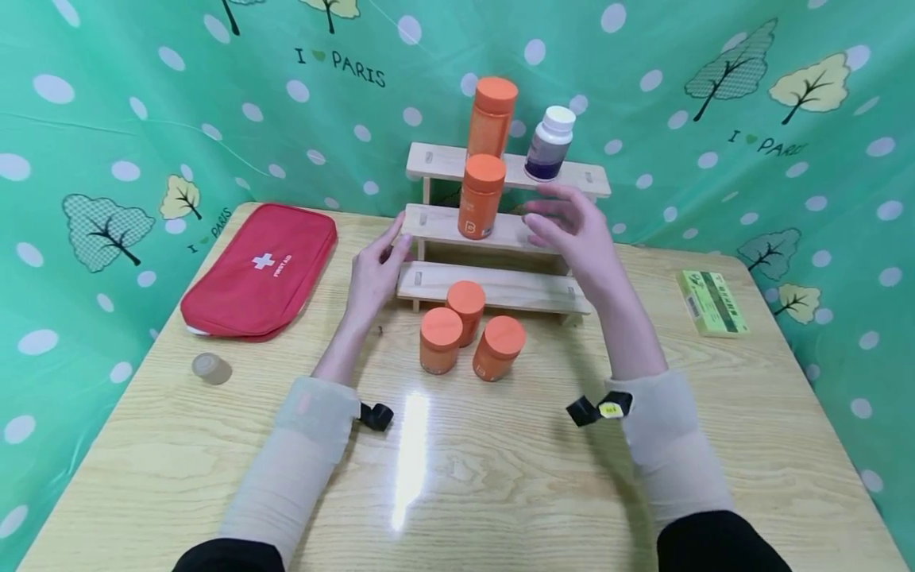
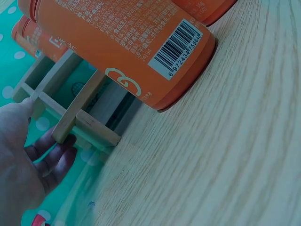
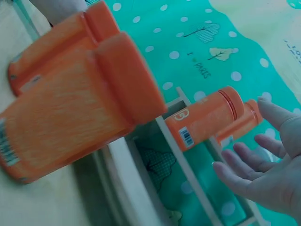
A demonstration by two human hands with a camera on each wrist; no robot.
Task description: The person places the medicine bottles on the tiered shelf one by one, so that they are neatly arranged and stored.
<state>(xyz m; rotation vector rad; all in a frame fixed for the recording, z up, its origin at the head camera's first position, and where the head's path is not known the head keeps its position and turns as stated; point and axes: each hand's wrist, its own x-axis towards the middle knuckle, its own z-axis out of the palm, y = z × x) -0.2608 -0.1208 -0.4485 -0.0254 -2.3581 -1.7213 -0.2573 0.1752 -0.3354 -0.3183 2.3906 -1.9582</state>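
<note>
At wooden rack, left hand grips left side; right hand half-spread.

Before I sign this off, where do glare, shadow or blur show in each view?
Head: a bright glare streak on the pale wood-grain table, soft shadow beside the white right sleeve; left wrist: dim, but the barcode on the nearest orange cylindrical bottle is readable; right wrist: the closest orange cylindrical bottle is blurred, the bottles on the pale wooden rack clearer.
</note>
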